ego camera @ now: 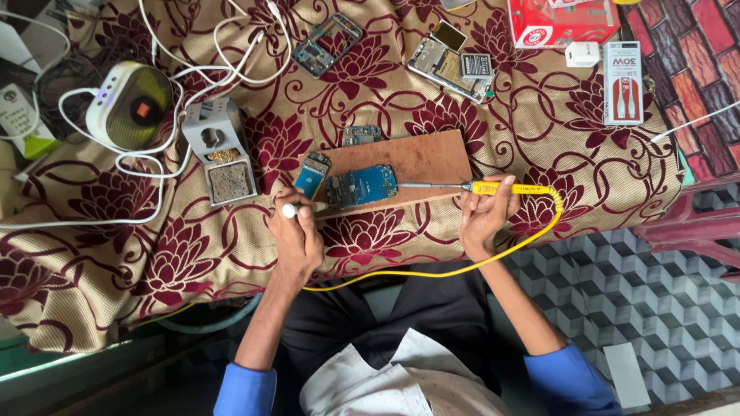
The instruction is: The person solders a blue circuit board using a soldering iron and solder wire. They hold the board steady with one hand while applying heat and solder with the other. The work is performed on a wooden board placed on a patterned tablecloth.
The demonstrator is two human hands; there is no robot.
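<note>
On the wooden board [420, 158] at the middle of the cloth-covered surface [539, 139] lies a blue circuit board [361, 186], flat and face up, likely so the wood takes the heat instead of the cloth. The right hand [487, 212] grasps a yellow soldering iron [505, 188] like a pen, just right of the board; its thin tip runs along the board's near edge towards the circuit board and ends just short of it. The iron's yellow cord [462, 266] loops back off the near edge of the surface, out of the way. The left hand [297, 235], at the board's left near corner, is clenched around a small white-tipped tool [290, 209], too hidden to identify, held close beside the circuit board. A second small blue part [312, 173] lies tilted over the board's left end, and another small circuit board [361, 135] sits just beyond its far edge. Left of the board stands a grey iron stand [222, 150] with cleaning wool and a sponge, within reach of the work. Farther left rests a white oval device [127, 104] among white cables [162, 154]. Beyond the board lie two opened phones [327, 45], [451, 65].
</note>
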